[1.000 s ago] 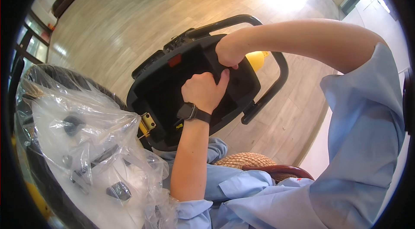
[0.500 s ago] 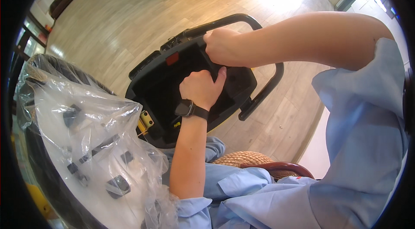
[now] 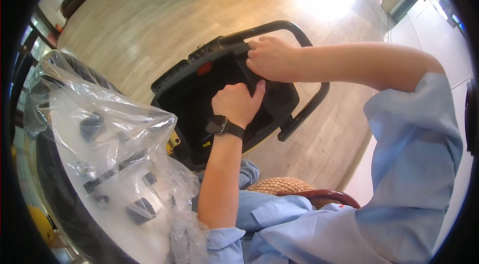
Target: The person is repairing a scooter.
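Observation:
A black tub-like compartment [image 3: 192,94] with a red tab [image 3: 204,68] on its far inner rim lies open in front of me. My left hand [image 3: 233,107], wearing a black smartwatch [image 3: 216,124], reaches over the middle of it. Its fingers curl down out of sight while the thumb sticks out to the right. Over the compartment's far right side, my right hand [image 3: 272,59] is closed, knuckles facing left; whatever its fingers grip is hidden. Behind that hand curves a black tubular handle [image 3: 279,25], which runs round the far right side of the machine.
At left stands a raised white panel [image 3: 115,164] with a black edge, draped in clear plastic film [image 3: 100,94]. Beside it is a yellow bracket [image 3: 174,140]. A woven seat [image 3: 277,184] with a brown wooden rail [image 3: 319,196] is below. Wood-plank floor [image 3: 164,24] stretches beyond.
The view has shifted slightly, so the compartment and panel appear a little farther right. My right forearm is lower at the elbow. Both hands stay closed over the compartment.

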`<state>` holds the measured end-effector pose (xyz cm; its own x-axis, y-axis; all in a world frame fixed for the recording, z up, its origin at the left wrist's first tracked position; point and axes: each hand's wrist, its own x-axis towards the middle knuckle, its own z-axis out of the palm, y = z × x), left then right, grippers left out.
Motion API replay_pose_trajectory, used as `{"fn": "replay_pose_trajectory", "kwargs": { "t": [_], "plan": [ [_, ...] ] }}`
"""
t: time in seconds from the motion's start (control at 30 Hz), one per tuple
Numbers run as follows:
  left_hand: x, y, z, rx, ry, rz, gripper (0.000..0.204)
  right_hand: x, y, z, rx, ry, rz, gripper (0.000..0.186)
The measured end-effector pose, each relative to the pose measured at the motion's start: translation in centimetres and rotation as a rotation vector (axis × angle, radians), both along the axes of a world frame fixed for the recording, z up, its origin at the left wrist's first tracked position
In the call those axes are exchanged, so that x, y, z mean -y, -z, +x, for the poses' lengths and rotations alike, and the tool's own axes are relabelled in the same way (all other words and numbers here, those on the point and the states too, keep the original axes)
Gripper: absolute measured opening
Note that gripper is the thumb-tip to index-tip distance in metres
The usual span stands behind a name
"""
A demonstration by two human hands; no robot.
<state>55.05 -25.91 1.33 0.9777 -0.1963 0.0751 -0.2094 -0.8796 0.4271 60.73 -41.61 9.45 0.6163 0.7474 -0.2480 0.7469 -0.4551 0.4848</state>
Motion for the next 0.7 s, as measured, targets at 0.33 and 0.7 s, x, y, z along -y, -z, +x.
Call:
{"fn": "replay_pose_trajectory", "kwargs": {
  "t": [0.33, 0.7],
  "plan": [
    [-0.2, 0.1, 0.0, 0.017, 0.011, -0.026, 0.065, 2.2, 0.8, -0.8, -0.097, 0.079, 0.566, 0.016],
    [-0.1, 0.2, 0.1, -0.035, -0.002, -0.03, 0.067, 1.6, 2.9, -1.0, -0.17, 0.149, 0.852, 0.013]
  ]
}}
